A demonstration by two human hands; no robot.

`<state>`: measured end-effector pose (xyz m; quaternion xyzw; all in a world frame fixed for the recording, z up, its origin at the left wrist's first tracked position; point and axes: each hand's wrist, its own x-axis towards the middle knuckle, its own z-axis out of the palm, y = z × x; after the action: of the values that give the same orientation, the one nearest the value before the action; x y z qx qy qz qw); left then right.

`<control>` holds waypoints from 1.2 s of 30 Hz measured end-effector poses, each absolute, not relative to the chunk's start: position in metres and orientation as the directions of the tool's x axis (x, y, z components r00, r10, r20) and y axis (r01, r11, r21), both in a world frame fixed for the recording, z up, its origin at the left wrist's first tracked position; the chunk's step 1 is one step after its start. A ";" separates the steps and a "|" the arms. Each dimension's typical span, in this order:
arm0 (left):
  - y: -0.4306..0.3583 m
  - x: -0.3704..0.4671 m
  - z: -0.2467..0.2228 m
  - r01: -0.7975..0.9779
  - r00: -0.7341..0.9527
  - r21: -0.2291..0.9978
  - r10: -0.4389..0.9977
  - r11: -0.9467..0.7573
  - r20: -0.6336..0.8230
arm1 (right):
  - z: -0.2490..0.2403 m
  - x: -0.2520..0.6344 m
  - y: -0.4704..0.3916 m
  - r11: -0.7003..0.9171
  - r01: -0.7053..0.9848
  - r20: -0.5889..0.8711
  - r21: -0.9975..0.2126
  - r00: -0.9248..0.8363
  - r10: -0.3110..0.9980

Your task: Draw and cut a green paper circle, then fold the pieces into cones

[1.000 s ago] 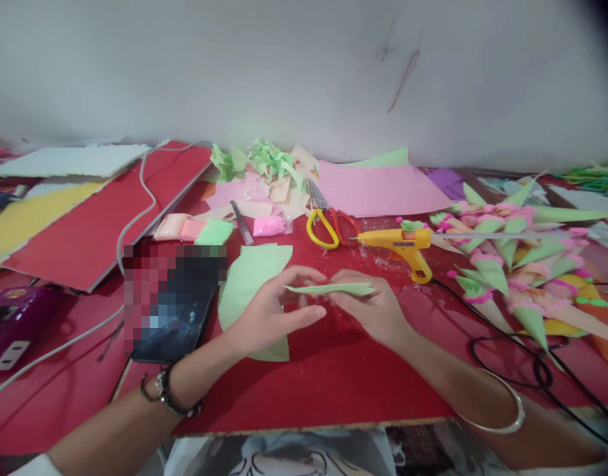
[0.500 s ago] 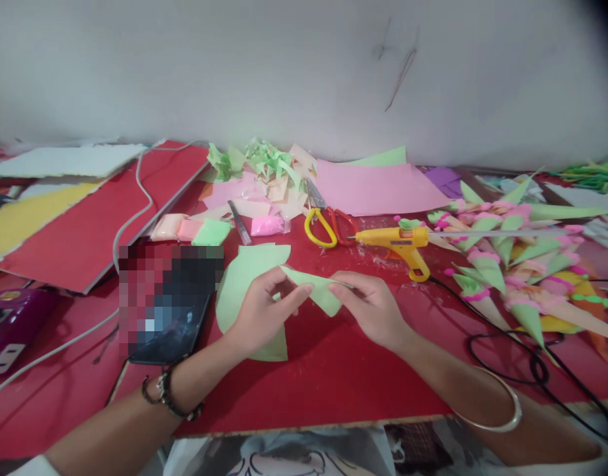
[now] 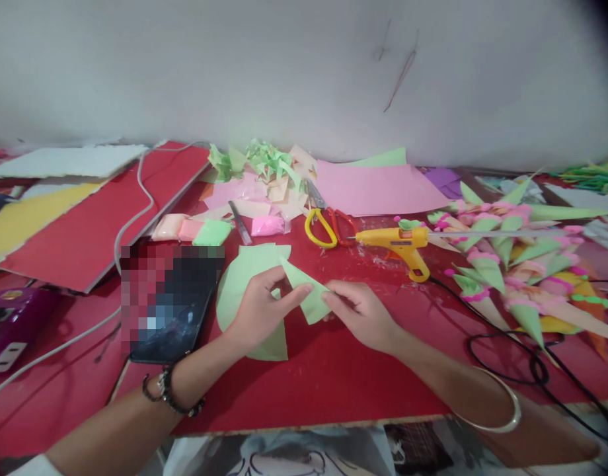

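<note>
Between my two hands is a small piece of light green paper (image 3: 310, 301), pointed at its upper left end and apparently rolled or folded. My left hand (image 3: 264, 304) pinches it near the point, thumb on top. On its right edge my right hand (image 3: 358, 311) grips it between thumb and fingers; the other fingertips are partly hidden behind the paper. Beneath and left of my left hand, larger light green paper cutouts (image 3: 229, 284) lie on the red table (image 3: 334, 390). A yellow glue gun (image 3: 398, 241) rests beyond my right hand.
Scissors (image 3: 321, 228) with yellow and red handles lie behind my hands. A dark phone (image 3: 185, 317) is at left, near a purple power strip (image 3: 16, 330). Paper cones (image 3: 522, 251) crowd the right side. A black cord (image 3: 536, 370) loops at right. Pink sheets (image 3: 378, 188) lie at the back.
The green paper has tilted, its right end swinging downward. My right hand has shifted slightly down and left along its edge, while my left hand stays nearly in place.
</note>
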<state>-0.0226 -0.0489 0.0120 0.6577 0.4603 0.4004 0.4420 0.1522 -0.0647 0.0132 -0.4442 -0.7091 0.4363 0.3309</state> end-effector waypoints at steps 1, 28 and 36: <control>-0.049 -0.022 0.012 0.252 0.269 0.950 0.956 -0.186 0.116 | 0.013 0.152 -0.064 0.255 0.349 0.105 -0.902 -0.395 0.913; -0.036 -0.032 0.022 0.237 0.113 0.950 0.977 -0.204 0.181 | 0.014 0.152 -0.063 0.317 0.429 0.073 -0.846 -0.496 0.865; -0.027 -0.041 0.023 0.077 -0.080 0.981 0.980 -0.175 0.181 | 0.013 0.151 -0.064 0.315 0.421 0.095 -0.851 -0.468 0.879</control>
<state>-0.0409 -0.0275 0.0235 0.5379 0.4914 0.5462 0.4133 0.1510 -0.0639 0.0130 -0.4284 -0.7583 0.3984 0.2876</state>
